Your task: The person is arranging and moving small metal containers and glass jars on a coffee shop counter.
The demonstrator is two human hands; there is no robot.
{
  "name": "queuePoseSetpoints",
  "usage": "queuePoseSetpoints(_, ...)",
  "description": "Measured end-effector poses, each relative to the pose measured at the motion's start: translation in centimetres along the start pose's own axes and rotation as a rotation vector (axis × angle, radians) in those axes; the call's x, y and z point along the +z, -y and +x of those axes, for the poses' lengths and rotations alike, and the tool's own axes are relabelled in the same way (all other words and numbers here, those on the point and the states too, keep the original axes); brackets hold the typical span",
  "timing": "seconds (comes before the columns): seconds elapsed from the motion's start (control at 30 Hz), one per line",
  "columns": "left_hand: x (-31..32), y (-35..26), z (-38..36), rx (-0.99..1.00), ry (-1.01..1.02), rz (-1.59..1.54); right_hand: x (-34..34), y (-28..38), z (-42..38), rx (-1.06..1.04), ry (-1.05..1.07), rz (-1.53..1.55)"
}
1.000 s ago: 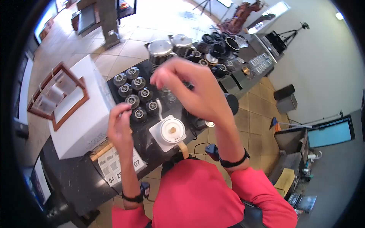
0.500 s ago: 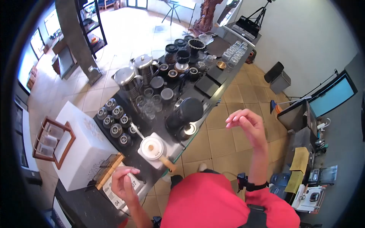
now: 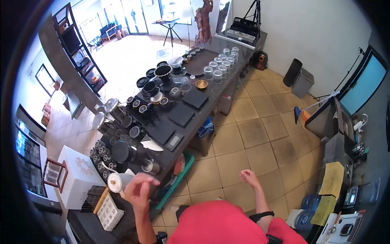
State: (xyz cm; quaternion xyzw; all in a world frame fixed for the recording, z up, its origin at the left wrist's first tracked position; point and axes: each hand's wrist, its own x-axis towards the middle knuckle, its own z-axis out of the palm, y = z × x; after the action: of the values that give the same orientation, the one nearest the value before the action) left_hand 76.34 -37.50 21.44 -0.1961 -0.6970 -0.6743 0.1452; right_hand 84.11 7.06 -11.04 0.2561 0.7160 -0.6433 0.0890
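My left hand (image 3: pixel 141 191) hangs in front of the counter's near edge, fingers bent and loosely apart, holding nothing. In the view it overlaps the side of a white gooseneck kettle (image 3: pixel 115 182) with a wooden lid knob. Left of the hand, a white block calendar display (image 3: pixel 109 213) stands on the counter. Out over the tiled floor, away from the counter, my right hand (image 3: pixel 248 178) is loosely curled with nothing showing in it. A black coffee grinder (image 3: pixel 124 152) with a round top stands beyond the kettle, beside a metal cup (image 3: pixel 150 166).
The dark counter (image 3: pixel 195 122) carries flat black scales (image 3: pixel 181 115), a brass bowl (image 3: pixel 201 84), rows of glasses (image 3: pixel 219 67) and steel pitchers (image 3: pixel 103 124). A green tray (image 3: pixel 178 179) sits beneath its edge. A sink counter (image 3: pixel 337 150) runs along the right wall.
My view has shifted, with the counter now farther left and more floor showing. Both hands have moved: the right is lower and more curled, the left appears higher, near the kettle.
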Motion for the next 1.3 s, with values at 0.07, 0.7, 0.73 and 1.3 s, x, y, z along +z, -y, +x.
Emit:
queuePoseSetpoints(0.07, 4.0, -0.1, 1.5, -0.007, 0.071, -0.025, -3.0, -3.7, -0.9, 0.157, -0.026, 0.029)
queuePoseSetpoints(0.7, 26.2, 20.4, 16.5, -0.407, 0.296, -0.025, -20.5, 0.0, 8.1, 0.327, -0.018, -0.037)
queuePoseSetpoints(0.73, 27.4, 21.4, 17.7, -0.404, 0.305, -0.009, -21.7, 1.4, 9.1, 0.361, -0.055, -0.019)
queuePoseSetpoints(1.3, 38.8, 31.3, 34.1, -0.423, 0.202, 0.322, -31.5, 19.8, 41.6, 0.029, 0.182, -0.163)
